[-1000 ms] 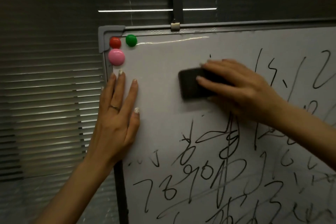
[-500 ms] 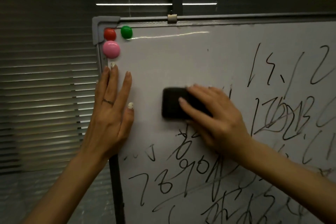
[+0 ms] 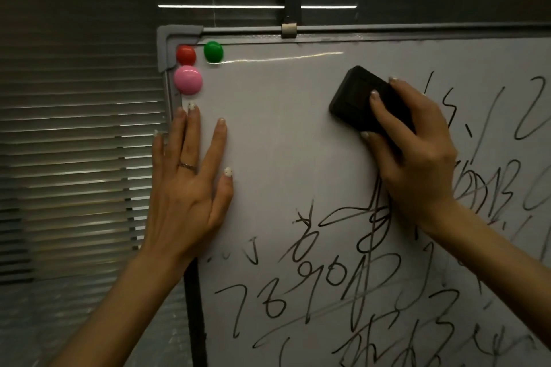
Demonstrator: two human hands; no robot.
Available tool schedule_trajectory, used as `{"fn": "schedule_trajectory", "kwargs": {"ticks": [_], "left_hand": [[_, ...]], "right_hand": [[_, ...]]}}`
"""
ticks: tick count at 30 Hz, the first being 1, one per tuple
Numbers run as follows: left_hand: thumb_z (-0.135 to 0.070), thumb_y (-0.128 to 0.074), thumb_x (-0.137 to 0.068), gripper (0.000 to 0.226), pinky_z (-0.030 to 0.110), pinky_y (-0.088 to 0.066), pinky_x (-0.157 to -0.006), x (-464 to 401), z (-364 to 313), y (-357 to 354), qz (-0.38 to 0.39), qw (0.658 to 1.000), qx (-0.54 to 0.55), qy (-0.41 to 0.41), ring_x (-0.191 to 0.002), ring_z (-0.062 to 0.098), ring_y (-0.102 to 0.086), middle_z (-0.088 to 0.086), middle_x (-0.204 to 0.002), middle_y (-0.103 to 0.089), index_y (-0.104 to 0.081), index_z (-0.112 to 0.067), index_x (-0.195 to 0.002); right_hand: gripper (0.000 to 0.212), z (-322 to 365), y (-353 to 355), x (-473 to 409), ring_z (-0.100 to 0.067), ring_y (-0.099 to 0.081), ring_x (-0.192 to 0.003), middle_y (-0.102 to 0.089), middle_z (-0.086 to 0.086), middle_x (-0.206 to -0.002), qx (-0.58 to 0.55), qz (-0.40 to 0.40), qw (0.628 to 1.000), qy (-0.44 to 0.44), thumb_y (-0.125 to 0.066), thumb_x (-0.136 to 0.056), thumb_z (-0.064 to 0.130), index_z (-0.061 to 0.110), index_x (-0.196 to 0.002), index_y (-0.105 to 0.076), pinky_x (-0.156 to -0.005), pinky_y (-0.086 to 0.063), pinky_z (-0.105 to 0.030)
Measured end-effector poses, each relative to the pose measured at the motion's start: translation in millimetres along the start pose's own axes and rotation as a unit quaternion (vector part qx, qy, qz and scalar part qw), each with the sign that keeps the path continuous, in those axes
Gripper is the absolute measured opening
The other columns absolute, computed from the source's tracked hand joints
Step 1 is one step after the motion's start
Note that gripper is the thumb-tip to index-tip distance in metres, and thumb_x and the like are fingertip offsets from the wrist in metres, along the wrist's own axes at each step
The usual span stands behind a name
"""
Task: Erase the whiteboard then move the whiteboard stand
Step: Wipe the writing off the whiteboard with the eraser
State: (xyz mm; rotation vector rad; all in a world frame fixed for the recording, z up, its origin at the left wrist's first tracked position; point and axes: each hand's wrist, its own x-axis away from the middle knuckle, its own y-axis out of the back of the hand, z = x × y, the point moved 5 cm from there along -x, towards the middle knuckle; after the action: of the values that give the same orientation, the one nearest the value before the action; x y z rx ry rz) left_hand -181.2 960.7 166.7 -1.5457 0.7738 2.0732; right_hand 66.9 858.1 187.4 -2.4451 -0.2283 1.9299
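Now we've swung the eraser [image 3: 369, 98] back up: half a second ago our right hand [image 3: 417, 158] had it low, just above the scribbles, and here it sits high again, tilted, near the top rail of the whiteboard [image 3: 283, 143]. Our fingers are wrapped around the black block, thumb underneath, pressing it flat to the surface. Out to the left of that hand the board is wiped clean, a bare patch running all the way across to our left hand [image 3: 190, 182]. That one hasn't budged, palm open and spread flat against the board's edge, fingertips just below the pink magnet [image 3: 188, 80], with the red magnet [image 3: 186, 54] and green magnet [image 3: 213, 51] above it in the corner. We read it as bracing the board while we scrub. Below and to the right of the erasing hand, plenty of black writing [image 3: 328, 277] is left, so we're early in the wipe; the stand can't be moved until that's gone. Strokes to the right of the eraser look like the next target.
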Motion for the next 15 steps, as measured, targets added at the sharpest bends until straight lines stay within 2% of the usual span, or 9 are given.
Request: {"fn": "schedule_trajectory", "kwargs": {"ticks": [2, 4, 7, 11, 15], "left_hand": [[-0.033, -0.026, -0.098, 0.057, 0.040, 0.004, -0.118, 0, 1, 1, -0.004, 1.000, 0.001, 0.004, -0.145, 0.023, 0.002, 0.022, -0.155, -0.012, -0.024, -0.006, -0.148], [-0.032, -0.027, -0.098, 0.056, 0.040, 0.000, -0.119, 0, 2, 2, -0.006, 1.000, 0.010, 0.001, -0.145, 0.021, 0.005, 0.023, -0.154, -0.011, -0.022, -0.006, -0.148], [-0.034, -0.024, -0.100, 0.055, 0.039, -0.002, -0.120, 0, 3, 2, 0.001, 1.000, 0.017, -0.010, -0.145, 0.021, 0.007, 0.022, -0.155, -0.010, -0.020, -0.007, -0.148], [-0.032, -0.025, -0.099, 0.055, 0.038, -0.003, -0.120, 0, 3, -1, -0.003, 1.000, 0.012, -0.017, -0.145, 0.021, 0.005, 0.020, -0.155, -0.011, -0.018, -0.008, -0.148], [-0.024, -0.026, -0.099, 0.051, 0.036, -0.003, -0.120, 0, 3, -1, -0.021, 0.998, 0.058, -0.008, -0.145, 0.016, 0.006, 0.021, -0.154, -0.014, -0.023, -0.004, -0.146]], "right_hand": [[0.037, 7, 1, 4, -0.037, -0.047, -0.122, -0.049, -0.027, -0.131, -0.010, -0.014, 1.000, -0.012, -0.060, -0.095, 0.015, 0.002, -0.129, -0.055, -0.102, -0.043, -0.044], [0.037, 19, 0, 15, -0.038, -0.046, -0.122, -0.049, -0.028, -0.131, -0.027, 0.001, 1.000, 0.012, -0.060, -0.095, 0.015, 0.002, -0.129, -0.055, -0.102, -0.043, -0.046], [0.040, 43, -5, 47, -0.038, -0.045, -0.126, -0.047, -0.026, -0.133, -0.045, 0.056, 0.993, 0.098, -0.062, -0.092, 0.012, 0.004, -0.129, -0.052, -0.102, -0.042, -0.052], [0.043, 54, -4, 58, -0.034, -0.049, -0.126, -0.051, -0.024, -0.133, -0.038, 0.101, 0.975, 0.194, -0.065, -0.088, 0.009, 0.007, -0.129, -0.054, -0.105, -0.042, -0.047], [0.033, 79, -14, 32, -0.038, -0.055, -0.115, -0.057, -0.027, -0.125, -0.066, 0.093, 0.987, 0.117, -0.066, -0.088, 0.011, 0.001, -0.119, -0.064, -0.097, -0.048, -0.045]]}}
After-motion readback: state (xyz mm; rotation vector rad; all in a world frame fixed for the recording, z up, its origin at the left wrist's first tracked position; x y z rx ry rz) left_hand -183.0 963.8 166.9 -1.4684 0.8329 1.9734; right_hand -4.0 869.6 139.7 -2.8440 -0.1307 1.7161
